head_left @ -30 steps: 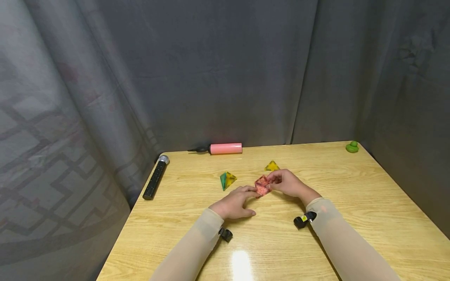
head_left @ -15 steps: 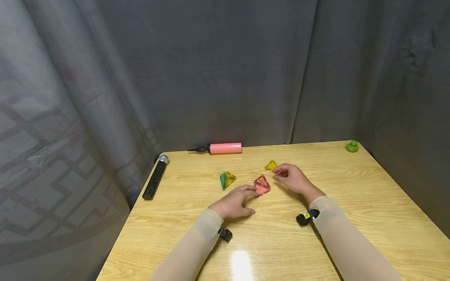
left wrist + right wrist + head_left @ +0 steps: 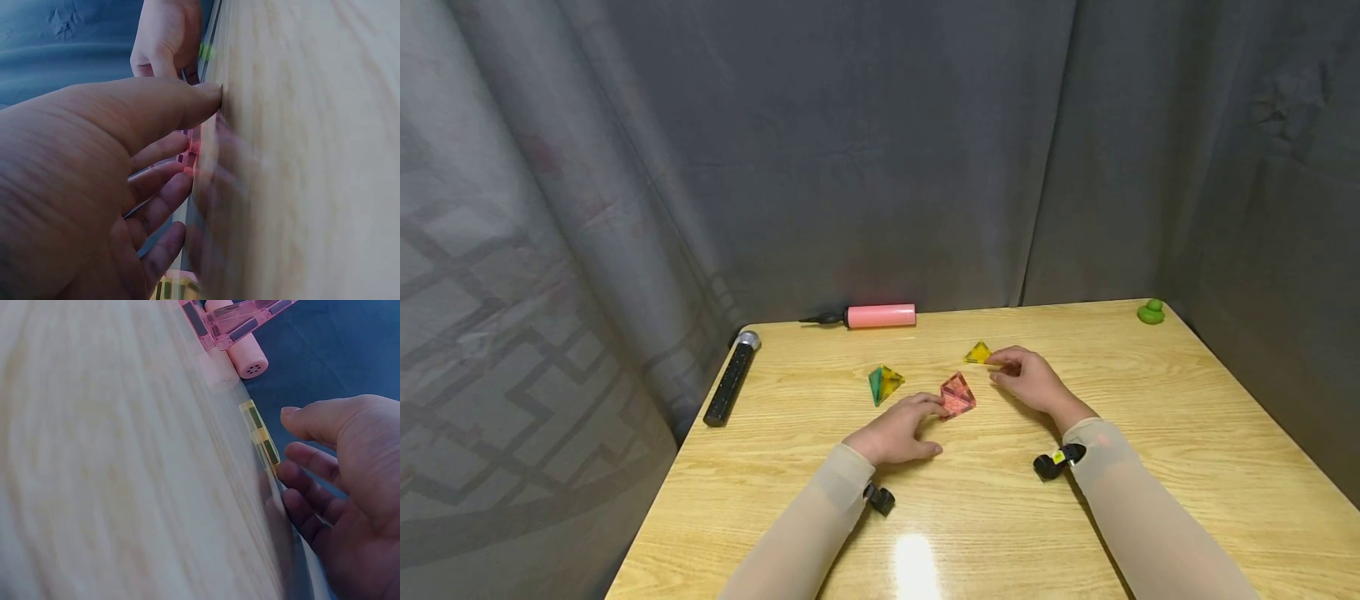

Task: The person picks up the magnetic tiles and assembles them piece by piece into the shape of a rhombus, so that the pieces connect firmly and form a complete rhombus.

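Note:
Two pink translucent triangular magnetic tiles [image 3: 957, 397] stand joined along an edge on the wooden table; the right wrist view shows one pink tile [image 3: 247, 328] tilted up from the other. The left hand [image 3: 897, 431] has its fingertips right at their near left side, thumb spread away. Behind and right of them, a yellow triangular magnetic tile [image 3: 977, 353] lies flat. My right hand [image 3: 1032, 382] is beside it, fingers loosely bent at the tile's right corner and thumb apart. In the right wrist view the fingertips [image 3: 289, 472] meet the end of the yellow tile [image 3: 261, 434].
A joined green and yellow tile piece [image 3: 886, 384] sits left of the pink tiles. A pink hand pump [image 3: 880, 316] lies along the back edge, a black microphone [image 3: 732, 379] at the left edge. A small green figure [image 3: 1151, 312] stands in the far right corner. Grey curtains [image 3: 865, 167] surround the table.
The right hand has let go of the pink tiles and moved back and right to the yellow tile. The left hand has stayed almost still at the pink tiles.

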{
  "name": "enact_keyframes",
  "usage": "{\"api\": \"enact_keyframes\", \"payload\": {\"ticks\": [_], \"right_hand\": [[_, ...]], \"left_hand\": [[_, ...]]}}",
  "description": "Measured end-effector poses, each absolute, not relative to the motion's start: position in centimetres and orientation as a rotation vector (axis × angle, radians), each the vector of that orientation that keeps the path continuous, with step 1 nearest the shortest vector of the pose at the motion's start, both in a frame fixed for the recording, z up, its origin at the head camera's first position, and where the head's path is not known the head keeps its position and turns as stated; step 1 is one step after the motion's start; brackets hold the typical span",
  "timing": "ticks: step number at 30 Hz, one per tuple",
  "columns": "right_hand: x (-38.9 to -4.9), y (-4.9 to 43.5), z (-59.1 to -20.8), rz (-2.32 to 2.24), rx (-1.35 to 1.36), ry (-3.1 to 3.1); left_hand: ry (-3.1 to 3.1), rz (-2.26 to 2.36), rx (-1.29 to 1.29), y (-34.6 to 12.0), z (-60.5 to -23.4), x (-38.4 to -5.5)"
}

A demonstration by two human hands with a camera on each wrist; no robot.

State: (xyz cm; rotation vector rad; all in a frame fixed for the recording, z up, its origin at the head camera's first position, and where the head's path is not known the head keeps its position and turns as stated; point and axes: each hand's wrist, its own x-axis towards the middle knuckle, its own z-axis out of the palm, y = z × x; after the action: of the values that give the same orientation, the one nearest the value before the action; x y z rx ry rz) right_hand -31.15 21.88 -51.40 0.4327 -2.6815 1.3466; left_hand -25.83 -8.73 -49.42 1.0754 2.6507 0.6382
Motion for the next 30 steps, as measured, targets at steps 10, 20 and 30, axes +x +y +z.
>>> {"api": "enact_keyframes", "payload": {"ticks": [10,20,30], "right_hand": [[-31.3,22.1,-51.5,1.303,0.467,-2.748],[-30.9,22.9,-49.8,1.223,0.434,-2.874],[-30.7,24.9,-48.2,1.191,0.384,-3.017]], "left_hand": [[2.620,0.695,1.098,-8.8,-49.3,-26.1],[2.614,0.700,1.105,-8.9,-49.5,-26.1],[2.627,0.694,1.105,-8.9,-49.7,-26.1]]}}
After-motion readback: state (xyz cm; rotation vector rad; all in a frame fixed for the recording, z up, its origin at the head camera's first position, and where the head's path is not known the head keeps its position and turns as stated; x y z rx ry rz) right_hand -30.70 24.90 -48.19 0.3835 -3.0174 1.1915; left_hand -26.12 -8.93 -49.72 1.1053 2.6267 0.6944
